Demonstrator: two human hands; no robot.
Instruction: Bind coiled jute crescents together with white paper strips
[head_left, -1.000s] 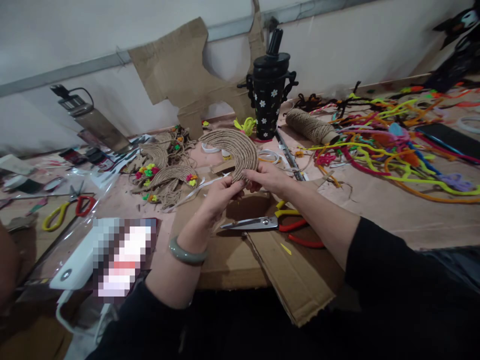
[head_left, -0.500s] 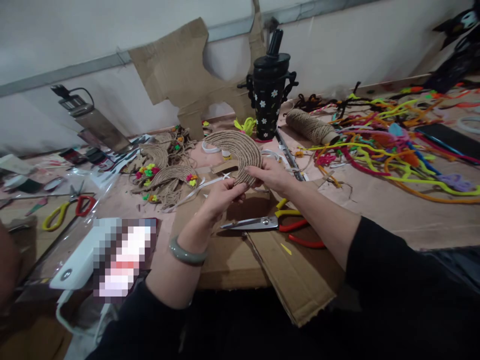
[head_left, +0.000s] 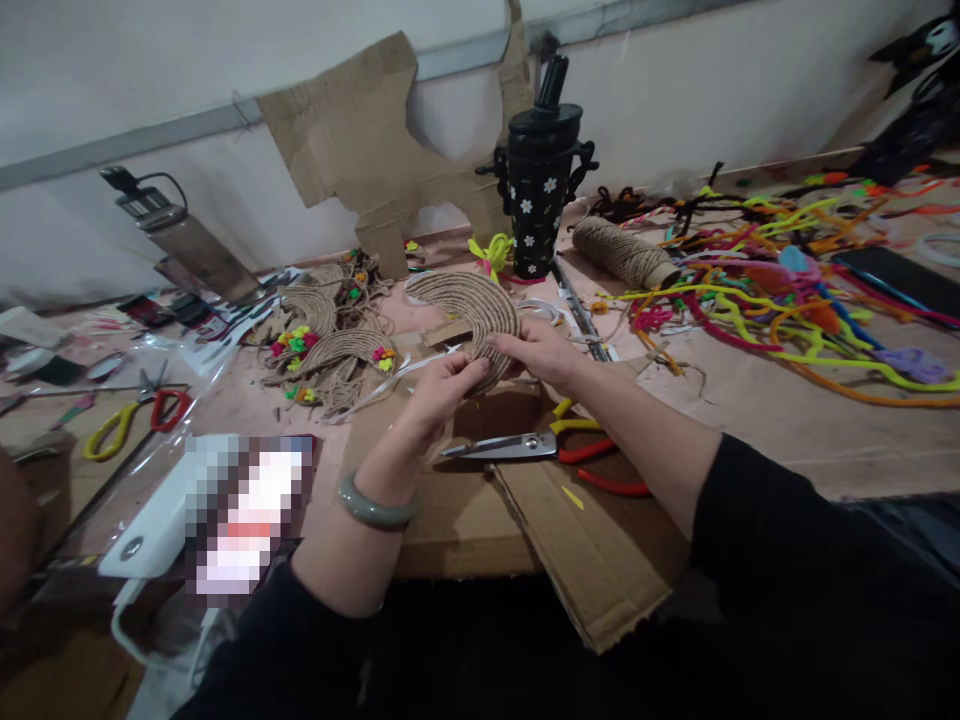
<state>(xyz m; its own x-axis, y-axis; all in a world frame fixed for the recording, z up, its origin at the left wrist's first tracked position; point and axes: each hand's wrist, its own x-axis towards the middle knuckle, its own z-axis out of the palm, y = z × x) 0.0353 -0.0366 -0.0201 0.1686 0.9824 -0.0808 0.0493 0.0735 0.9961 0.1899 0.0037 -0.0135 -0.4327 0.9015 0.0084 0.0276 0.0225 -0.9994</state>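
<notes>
Both hands hold a crescent of brown jute cord [head_left: 491,300], laid in curved rows, above the cardboard. My left hand [head_left: 444,392] pinches its lower end between thumb and fingers. My right hand [head_left: 540,352] grips the right side of the same curve; its fingertips are partly hidden behind the cord. Below the hands lie scissors [head_left: 517,447] with red and yellow handles, blades to the left, on a cardboard sheet [head_left: 450,510]. Left of the hands, similar cord crescents [head_left: 341,350] with small coloured flowers are heaped on the table.
A black flowered tumbler [head_left: 541,190] stands behind the hands, beside a spool of twine [head_left: 624,252]. Bright pipe cleaners [head_left: 750,300] tangle at right. A white power bank [head_left: 169,510], second scissors [head_left: 139,415] and a bottle [head_left: 199,245] are at left. Cut cardboard [head_left: 352,120] leans on the wall.
The cord crescent has tipped and shifted slightly down and left in my hands. Both hands keep their grip; the things on the table have stayed put.
</notes>
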